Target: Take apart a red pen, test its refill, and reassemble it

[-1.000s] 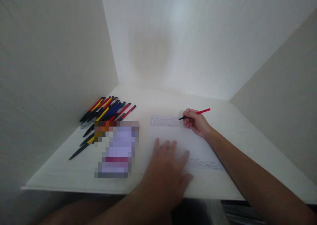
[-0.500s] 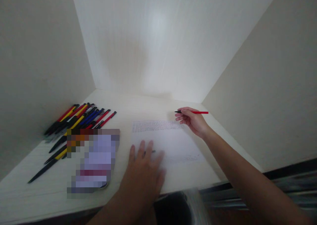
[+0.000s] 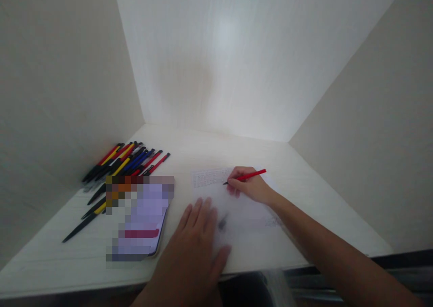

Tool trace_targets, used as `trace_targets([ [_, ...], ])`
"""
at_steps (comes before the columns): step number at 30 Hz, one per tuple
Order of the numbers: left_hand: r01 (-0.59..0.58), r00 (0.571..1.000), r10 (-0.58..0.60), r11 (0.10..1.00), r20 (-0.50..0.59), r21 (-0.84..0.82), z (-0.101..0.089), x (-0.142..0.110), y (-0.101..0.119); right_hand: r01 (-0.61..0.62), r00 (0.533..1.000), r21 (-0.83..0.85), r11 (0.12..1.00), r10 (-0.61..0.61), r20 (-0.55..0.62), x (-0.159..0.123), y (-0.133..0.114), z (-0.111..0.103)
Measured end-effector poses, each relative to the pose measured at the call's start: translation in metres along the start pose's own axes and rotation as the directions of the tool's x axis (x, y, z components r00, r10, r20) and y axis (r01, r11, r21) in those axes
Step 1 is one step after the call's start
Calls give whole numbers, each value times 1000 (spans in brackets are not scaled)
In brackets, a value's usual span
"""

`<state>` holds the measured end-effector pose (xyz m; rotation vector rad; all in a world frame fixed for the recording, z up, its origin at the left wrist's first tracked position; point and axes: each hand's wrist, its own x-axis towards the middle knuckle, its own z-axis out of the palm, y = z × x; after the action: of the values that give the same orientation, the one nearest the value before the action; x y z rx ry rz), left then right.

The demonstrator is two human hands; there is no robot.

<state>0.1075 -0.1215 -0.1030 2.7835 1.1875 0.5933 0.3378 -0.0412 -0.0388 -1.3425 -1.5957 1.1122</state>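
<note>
My right hand [image 3: 248, 184] grips a red pen [image 3: 252, 175] with a dark tip, which points down and left at the handwritten lines near the top of a white sheet of paper [image 3: 237, 235]. Whether the tip touches the paper I cannot tell. My left hand [image 3: 198, 230] lies flat on the lower left part of the sheet, fingers stretched out and thumb apart. Just right of its fingers is a small dark blurred mark or object [image 3: 222, 222]. More scribbled marks [image 3: 272, 221] show at the sheet's right side, partly behind my right forearm.
Left of my left hand lies a phone [image 3: 142, 221], its screen blurred out. Several red, yellow, blue and black pens [image 3: 125, 160] are heaped against the left wall [image 3: 61, 95]. A back wall [image 3: 216, 72] and right wall [image 3: 365, 131] enclose the white desk [image 3: 189, 147].
My right hand has come left and down over the writing, the pen now tilted tip-down. My left hand has settled with its fingers closer together. The whole view has shifted slightly.
</note>
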Motion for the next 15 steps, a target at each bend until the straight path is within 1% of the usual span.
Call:
trace_targets([
  [1, 3, 1000, -3, 1000, 7, -4, -1, 0, 1, 16, 999, -19, 1000, -15, 46, 6, -5, 12],
  [3, 7, 1000, -6, 1000, 14, -12, -7, 1, 3, 57, 995, -62, 996, -52, 81, 19, -9, 35],
  [6, 44, 999, -44, 998, 3, -39, -20, 3, 7, 146, 986, -97, 984, -136, 99, 30, -7, 57],
  [8, 87, 996, -87, 993, 14, -83, -25, 5, 10, 186, 980, -122, 975, -175, 93, 31, -5, 63],
  [10, 111, 994, -107, 986, 34, -126, -28, 6, 11, 212, 976, -174, 962, -197, 97, 30, -5, 64],
  [12, 114, 993, -108, 982, 48, -150, -28, 7, 11, 244, 968, -229, 942, -223, 113, 28, -6, 63],
  [15, 89, 995, -81, 985, 56, -146, -27, 5, 10, 263, 963, -260, 929, -236, 130, 28, -8, 61],
])
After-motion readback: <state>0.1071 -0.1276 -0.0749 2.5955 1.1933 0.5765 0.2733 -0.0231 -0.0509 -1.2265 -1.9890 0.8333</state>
